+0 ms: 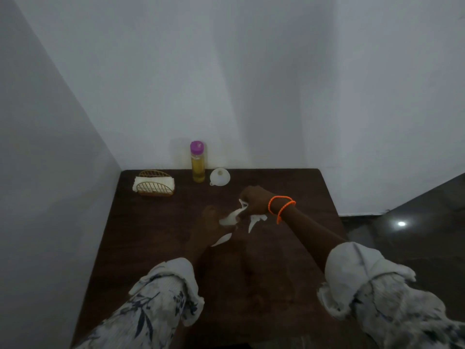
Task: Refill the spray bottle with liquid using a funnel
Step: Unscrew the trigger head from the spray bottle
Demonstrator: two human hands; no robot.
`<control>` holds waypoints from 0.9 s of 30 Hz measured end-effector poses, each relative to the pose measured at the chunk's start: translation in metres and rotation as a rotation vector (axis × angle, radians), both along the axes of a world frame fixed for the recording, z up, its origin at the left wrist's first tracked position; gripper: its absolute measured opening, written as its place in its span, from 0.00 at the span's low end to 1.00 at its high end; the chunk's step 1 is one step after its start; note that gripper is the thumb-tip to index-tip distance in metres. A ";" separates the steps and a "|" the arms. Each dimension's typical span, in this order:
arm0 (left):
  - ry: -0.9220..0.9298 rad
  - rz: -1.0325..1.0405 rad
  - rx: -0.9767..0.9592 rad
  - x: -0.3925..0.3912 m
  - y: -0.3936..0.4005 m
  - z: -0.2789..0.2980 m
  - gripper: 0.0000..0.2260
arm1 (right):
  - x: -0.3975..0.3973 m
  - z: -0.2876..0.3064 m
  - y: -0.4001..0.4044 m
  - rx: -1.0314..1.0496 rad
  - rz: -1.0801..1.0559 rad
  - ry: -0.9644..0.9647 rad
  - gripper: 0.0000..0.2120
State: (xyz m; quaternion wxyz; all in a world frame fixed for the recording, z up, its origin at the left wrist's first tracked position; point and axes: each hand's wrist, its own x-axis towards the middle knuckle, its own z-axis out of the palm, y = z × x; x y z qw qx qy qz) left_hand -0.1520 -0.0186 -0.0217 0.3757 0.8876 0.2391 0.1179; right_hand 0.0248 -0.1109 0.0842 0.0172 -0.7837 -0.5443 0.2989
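Spray bottle (227, 220) gripped by both hands; yellow-liquid bottle (198, 162) beside funnel (220, 176)

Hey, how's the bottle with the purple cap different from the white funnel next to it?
The bottle stands upright and tall; the funnel sits low, tipped so its mouth faces the camera. The bottle is clear, holds yellow liquid and is closed by a purple cap; the funnel is plain white, open and empty. Both stand apart at the back of the dark table, and neither hand touches them.

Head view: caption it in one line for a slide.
Both hands work a white spray bottle over a dark table; funnel and yellow bottle wait by the wall.
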 end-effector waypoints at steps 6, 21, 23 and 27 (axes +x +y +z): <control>-0.007 0.021 -0.071 0.001 0.003 -0.002 0.30 | 0.000 0.004 -0.003 0.073 0.070 0.015 0.16; 0.053 0.039 -0.224 0.015 0.011 0.003 0.28 | 0.002 -0.010 0.002 0.219 0.150 -0.103 0.27; 0.056 0.074 -0.212 0.014 0.012 0.001 0.26 | 0.008 -0.017 0.000 0.312 -0.013 -0.019 0.28; 0.068 0.075 -0.160 0.017 0.014 0.000 0.25 | 0.005 -0.008 0.005 0.188 -0.011 -0.224 0.23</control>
